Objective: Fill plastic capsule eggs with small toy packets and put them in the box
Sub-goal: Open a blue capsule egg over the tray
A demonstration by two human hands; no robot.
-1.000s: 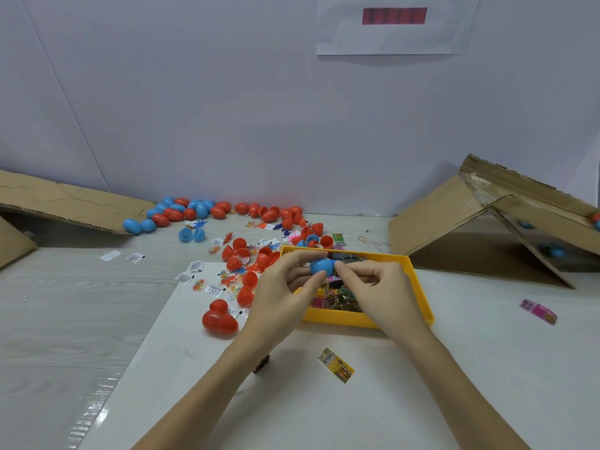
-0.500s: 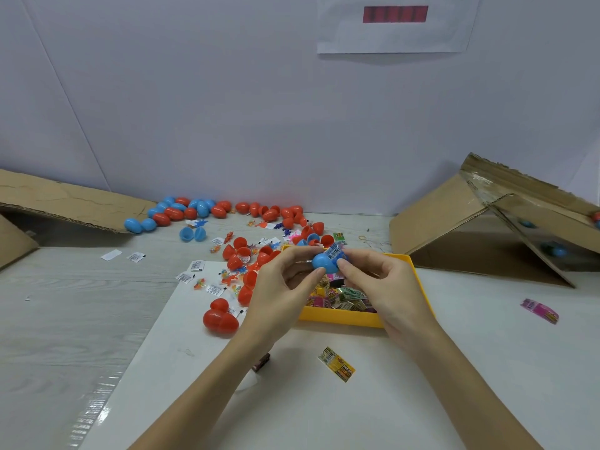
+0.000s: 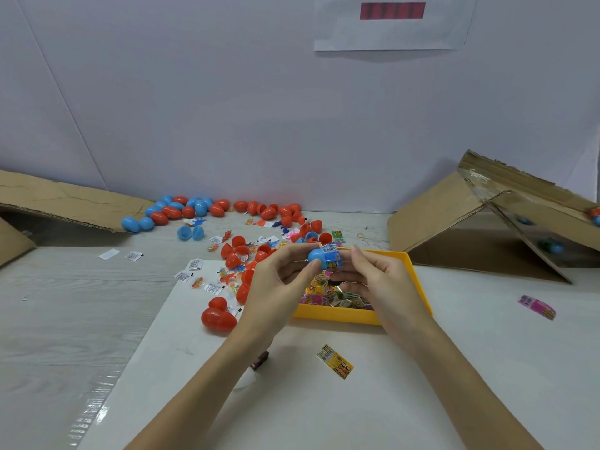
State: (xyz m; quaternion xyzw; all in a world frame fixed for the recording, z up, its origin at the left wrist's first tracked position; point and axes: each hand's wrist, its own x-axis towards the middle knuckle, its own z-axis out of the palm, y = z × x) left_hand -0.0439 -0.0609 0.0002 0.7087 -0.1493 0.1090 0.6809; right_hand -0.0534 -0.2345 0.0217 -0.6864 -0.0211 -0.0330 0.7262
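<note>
My left hand (image 3: pixel 276 287) pinches a blue capsule egg half (image 3: pixel 315 256) above the yellow tray (image 3: pixel 410 271). A blue toy packet (image 3: pixel 332 257) sticks out of the egg half's open side. My right hand (image 3: pixel 376 280) holds that packet with its fingertips. The tray holds several small colourful packets (image 3: pixel 328 295). Red and blue egg halves and whole eggs (image 3: pixel 207 209) lie scattered behind and to the left. The open cardboard box (image 3: pixel 480 222) at the right has blue eggs inside.
A closed red egg pair (image 3: pixel 217 316) lies left of the tray. A yellow packet (image 3: pixel 335 361) lies on the white sheet near me, a pink packet (image 3: pixel 537 306) at the right. A flattened cardboard flap (image 3: pixel 65 199) lies at far left. Small white labels dot the table.
Both hands have risen from the tray with the blue egg half. The blue packet now shows between the egg half and my right fingers.
</note>
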